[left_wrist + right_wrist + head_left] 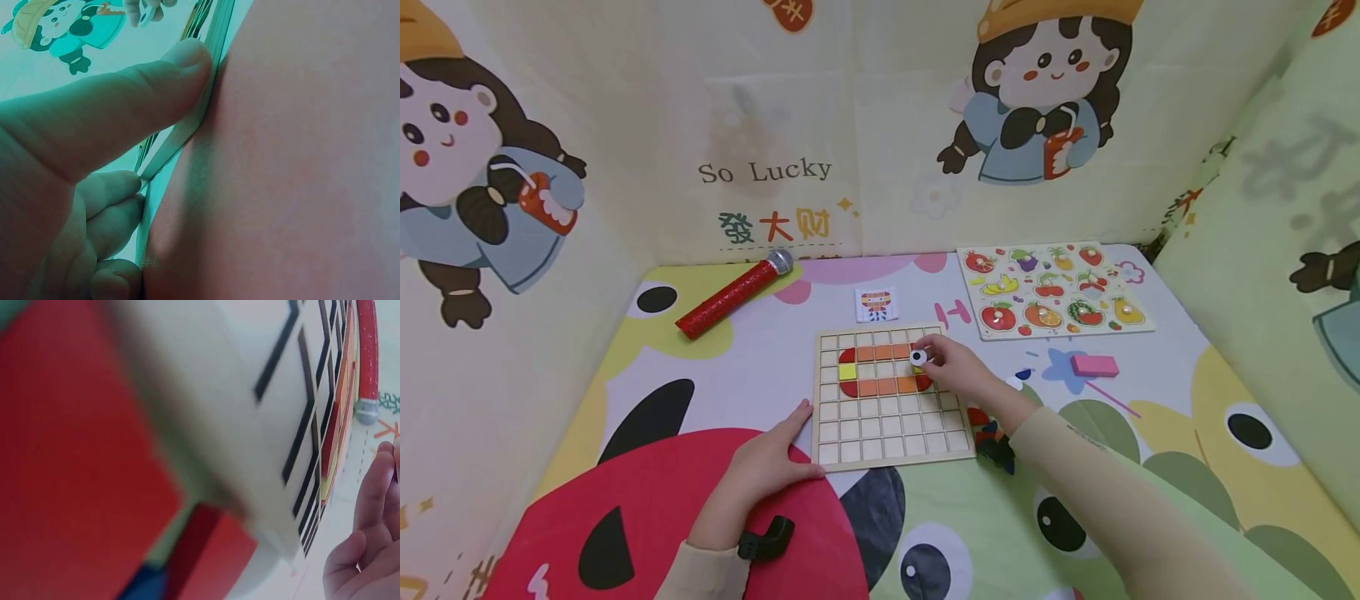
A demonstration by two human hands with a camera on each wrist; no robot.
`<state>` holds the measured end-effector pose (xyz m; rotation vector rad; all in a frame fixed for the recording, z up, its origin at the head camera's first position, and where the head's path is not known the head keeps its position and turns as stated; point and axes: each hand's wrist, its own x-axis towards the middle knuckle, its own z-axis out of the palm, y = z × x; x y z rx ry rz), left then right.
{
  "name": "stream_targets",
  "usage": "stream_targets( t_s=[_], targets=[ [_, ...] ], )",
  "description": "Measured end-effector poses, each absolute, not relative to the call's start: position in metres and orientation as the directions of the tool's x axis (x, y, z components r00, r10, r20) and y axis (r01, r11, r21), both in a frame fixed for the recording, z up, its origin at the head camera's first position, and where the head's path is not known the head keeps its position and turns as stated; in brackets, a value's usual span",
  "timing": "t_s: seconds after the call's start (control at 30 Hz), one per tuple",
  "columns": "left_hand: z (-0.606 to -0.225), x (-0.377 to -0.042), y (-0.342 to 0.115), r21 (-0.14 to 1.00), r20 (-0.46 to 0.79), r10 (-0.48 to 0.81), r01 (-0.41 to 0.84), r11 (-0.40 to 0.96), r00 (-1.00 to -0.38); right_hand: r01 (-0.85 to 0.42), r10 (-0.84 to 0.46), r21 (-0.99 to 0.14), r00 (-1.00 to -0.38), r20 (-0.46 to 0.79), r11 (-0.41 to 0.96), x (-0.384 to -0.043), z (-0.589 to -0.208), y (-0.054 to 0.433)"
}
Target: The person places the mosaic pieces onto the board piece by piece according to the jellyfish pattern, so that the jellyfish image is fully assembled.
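At the far left of the table I see a glittery red microphone (722, 302) lying aslant, its silver mesh head near the backdrop (891, 142); my right-wrist view catches it too. At the far right I have a wooden fruit puzzle (1022, 312) lying flat, with watermelon, orange and banana among its pieces. Nearer me, just beside it, a pink rectangular block (1094, 366) rests over a blue star printed on the cartoon tablecloth (662, 475). Behind, I can read "So Lucky" (764, 172) above Chinese characters (774, 226), left of a braided cartoon girl (1036, 125).
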<state>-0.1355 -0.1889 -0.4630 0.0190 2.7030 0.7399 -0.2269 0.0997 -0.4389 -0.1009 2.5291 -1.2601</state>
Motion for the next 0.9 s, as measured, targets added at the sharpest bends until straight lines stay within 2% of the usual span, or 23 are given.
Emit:
stream_targets(
  t_s=[0.33, 0.63, 0.9],
  targets=[
    [-0.464, -0.135, -0.189, 0.496, -0.313, 0.106, -0.068, 0.866, -0.944, 0.049, -0.230, -0.816, -0.948, -0.220, 0.577, -0.231, -0.444, 0.090],
    [-0.465, -0.135, -0.190, 0.500, -0.305, 0.117, -0.055, 0.864, -0.945, 0.101, -0.160, -0.804, -0.958, -0.236, 0.587, -0.226, -0.440, 0.083],
    [-0.463, -0.134, -0.190, 0.497, -0.291, 0.136, -0.028, 0.867, -0.947, 0.071, -0.107, -0.722, -0.974, -0.198, 0.688, -0.224, -0.442, 0.067]
  ],
)
